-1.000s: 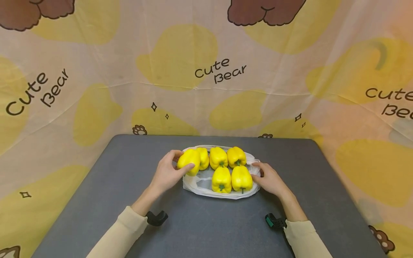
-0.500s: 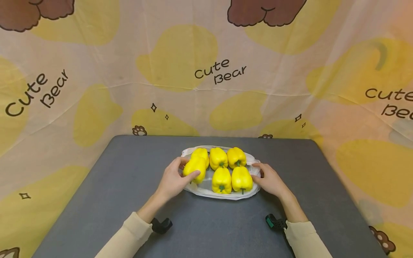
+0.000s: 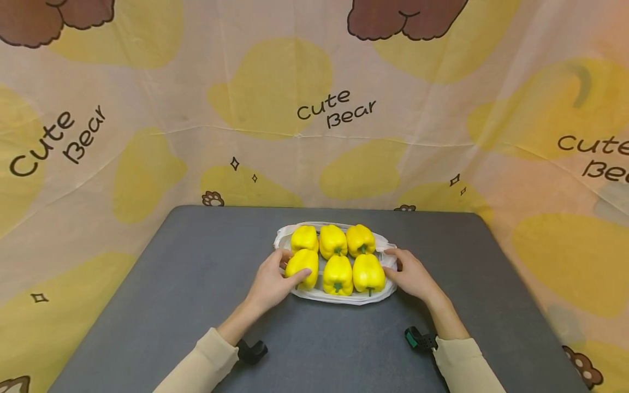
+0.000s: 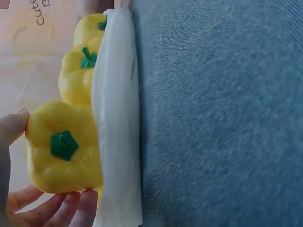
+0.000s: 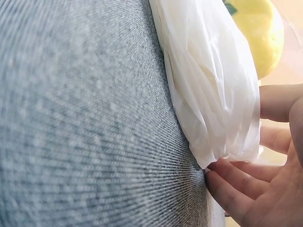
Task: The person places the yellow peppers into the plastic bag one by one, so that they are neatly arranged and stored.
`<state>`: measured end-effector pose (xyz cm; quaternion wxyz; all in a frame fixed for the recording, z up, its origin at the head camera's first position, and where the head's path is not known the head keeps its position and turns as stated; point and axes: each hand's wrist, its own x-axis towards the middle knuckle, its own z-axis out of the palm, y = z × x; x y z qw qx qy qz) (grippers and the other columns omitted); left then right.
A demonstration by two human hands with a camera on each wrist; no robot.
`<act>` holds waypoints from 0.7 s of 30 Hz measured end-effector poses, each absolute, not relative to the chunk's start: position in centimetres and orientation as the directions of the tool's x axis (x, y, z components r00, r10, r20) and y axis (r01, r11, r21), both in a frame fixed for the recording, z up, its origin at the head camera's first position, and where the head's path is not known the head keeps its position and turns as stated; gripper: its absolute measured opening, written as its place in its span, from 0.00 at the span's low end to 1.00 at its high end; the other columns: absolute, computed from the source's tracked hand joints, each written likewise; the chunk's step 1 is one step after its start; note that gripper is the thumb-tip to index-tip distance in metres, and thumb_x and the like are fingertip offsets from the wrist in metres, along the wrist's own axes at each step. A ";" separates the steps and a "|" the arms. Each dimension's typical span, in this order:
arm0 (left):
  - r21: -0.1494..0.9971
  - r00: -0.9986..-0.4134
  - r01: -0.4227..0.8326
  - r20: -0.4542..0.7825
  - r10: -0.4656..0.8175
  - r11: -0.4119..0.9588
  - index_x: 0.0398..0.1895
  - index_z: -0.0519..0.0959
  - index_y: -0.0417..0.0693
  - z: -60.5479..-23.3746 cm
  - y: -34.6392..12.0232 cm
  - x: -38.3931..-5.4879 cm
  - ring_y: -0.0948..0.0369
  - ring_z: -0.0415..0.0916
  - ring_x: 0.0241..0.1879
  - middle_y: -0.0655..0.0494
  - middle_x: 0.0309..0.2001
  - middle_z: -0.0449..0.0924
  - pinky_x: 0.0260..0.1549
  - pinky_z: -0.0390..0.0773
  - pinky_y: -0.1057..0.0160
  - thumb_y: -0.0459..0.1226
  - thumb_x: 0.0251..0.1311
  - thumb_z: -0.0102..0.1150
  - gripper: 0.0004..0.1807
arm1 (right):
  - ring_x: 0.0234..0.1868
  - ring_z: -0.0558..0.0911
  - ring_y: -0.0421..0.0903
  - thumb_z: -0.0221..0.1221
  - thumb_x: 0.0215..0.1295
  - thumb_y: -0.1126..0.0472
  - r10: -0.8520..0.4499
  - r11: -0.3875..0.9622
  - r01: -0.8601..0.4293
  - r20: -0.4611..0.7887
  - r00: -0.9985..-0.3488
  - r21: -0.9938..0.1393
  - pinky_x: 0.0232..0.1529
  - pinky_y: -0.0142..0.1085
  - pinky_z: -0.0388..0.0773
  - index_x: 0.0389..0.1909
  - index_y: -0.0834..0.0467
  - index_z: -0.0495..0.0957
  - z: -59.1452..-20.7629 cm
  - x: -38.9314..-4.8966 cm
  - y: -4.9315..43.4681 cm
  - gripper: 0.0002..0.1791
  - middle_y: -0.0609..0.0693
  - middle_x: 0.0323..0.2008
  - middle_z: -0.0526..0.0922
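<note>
My left hand (image 3: pixel 271 279) grips a yellow bell pepper (image 3: pixel 302 266) at the front left corner of a white plastic bag (image 3: pixel 344 299), which lies low with its mouth spread wide. In the left wrist view, thumb and fingers hold opposite sides of this pepper (image 4: pixel 78 163), its green stem end facing the camera. My right hand (image 3: pixel 411 274) pinches the bag's right end, the thumb on the inner side of the rim and the fingers outside. Crumpled folds of the bag (image 5: pixel 213 90) show in the right wrist view. Several more yellow peppers (image 3: pixel 333 240) sit inside in two rows.
The bag rests on a grey cloth-covered table (image 3: pixel 319 349). Behind and along both sides hangs a printed curtain (image 3: pixel 275 87) with yellow patches and lettering. A black band (image 3: pixel 251 352) is on the left wrist, another band (image 3: pixel 420 338) on the right.
My left hand has brought its pepper toward me and to the right, from beside the back-left pepper down into the front-left spot. The right hand stays at the bag's end.
</note>
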<state>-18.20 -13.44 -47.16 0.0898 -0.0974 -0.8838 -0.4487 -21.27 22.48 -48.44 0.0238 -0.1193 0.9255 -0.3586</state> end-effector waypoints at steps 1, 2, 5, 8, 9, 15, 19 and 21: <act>0.774 -0.967 0.246 0.240 0.089 0.583 0.52 0.77 0.46 -47.3 -13.4 -18.2 0.57 0.76 0.38 0.52 0.43 0.78 0.40 0.78 0.57 0.53 0.54 0.75 0.30 | 0.50 0.75 0.58 0.63 0.69 0.54 -0.238 0.714 -0.204 0.041 -0.970 -0.670 0.55 0.55 0.75 0.66 0.66 0.72 -48.4 -21.3 22.5 0.30 0.67 0.59 0.74; 0.771 -0.969 0.237 0.233 0.084 0.590 0.51 0.77 0.46 -47.4 -13.3 -18.3 0.58 0.76 0.38 0.52 0.44 0.79 0.39 0.78 0.57 0.54 0.54 0.75 0.30 | 0.50 0.75 0.58 0.62 0.69 0.54 -0.239 0.714 -0.204 0.040 -0.970 -0.670 0.55 0.55 0.75 0.66 0.66 0.72 -48.4 -21.3 22.5 0.30 0.68 0.59 0.74; 0.767 -0.976 0.205 0.208 0.066 0.608 0.51 0.76 0.48 -47.6 -13.0 -18.3 0.58 0.75 0.39 0.52 0.45 0.78 0.39 0.77 0.58 0.54 0.54 0.75 0.29 | 0.50 0.75 0.58 0.63 0.68 0.54 -0.241 0.713 -0.204 0.039 -0.970 -0.670 0.55 0.55 0.75 0.66 0.67 0.72 -48.4 -21.2 22.5 0.30 0.68 0.60 0.74; 0.763 -0.981 0.180 0.189 0.052 0.620 0.51 0.76 0.49 -47.6 -12.8 -18.4 0.57 0.75 0.39 0.52 0.44 0.78 0.38 0.76 0.59 0.54 0.54 0.75 0.29 | 0.50 0.75 0.58 0.63 0.68 0.54 -0.240 0.714 -0.202 0.037 -0.970 -0.670 0.54 0.55 0.75 0.66 0.66 0.72 -48.3 -21.2 22.5 0.30 0.67 0.59 0.74; 0.765 -0.982 0.172 0.181 0.049 0.621 0.51 0.76 0.49 -47.6 -12.7 -18.4 0.57 0.74 0.39 0.52 0.44 0.77 0.37 0.76 0.59 0.55 0.53 0.75 0.29 | 0.50 0.75 0.58 0.63 0.68 0.54 -0.239 0.715 -0.201 0.037 -0.970 -0.670 0.54 0.55 0.75 0.66 0.66 0.72 -48.3 -21.2 22.4 0.30 0.67 0.59 0.74; 0.751 -0.986 0.155 0.153 0.059 0.642 0.50 0.74 0.48 -47.8 -12.3 -18.4 0.57 0.74 0.38 0.52 0.43 0.77 0.35 0.75 0.59 0.58 0.53 0.73 0.32 | 0.49 0.75 0.57 0.63 0.68 0.54 -0.233 0.719 -0.197 0.036 -0.972 -0.666 0.53 0.53 0.75 0.66 0.66 0.72 -48.4 -21.3 22.4 0.30 0.67 0.59 0.74; 0.745 -0.986 0.157 0.150 0.067 0.649 0.51 0.75 0.47 -47.9 -12.2 -18.5 0.58 0.75 0.39 0.53 0.43 0.77 0.35 0.75 0.59 0.58 0.54 0.72 0.32 | 0.49 0.75 0.57 0.62 0.68 0.54 -0.234 0.720 -0.200 0.040 -0.972 -0.665 0.52 0.53 0.75 0.66 0.66 0.72 -48.4 -21.3 22.4 0.30 0.67 0.58 0.75; 0.744 -0.986 0.161 0.150 0.073 0.648 0.51 0.75 0.47 -47.8 -12.3 -18.6 0.58 0.75 0.39 0.53 0.43 0.76 0.35 0.76 0.58 0.58 0.55 0.72 0.31 | 0.49 0.75 0.57 0.63 0.68 0.55 -0.234 0.718 -0.203 0.044 -0.971 -0.666 0.52 0.53 0.75 0.66 0.66 0.72 -48.4 -21.3 22.4 0.30 0.67 0.58 0.75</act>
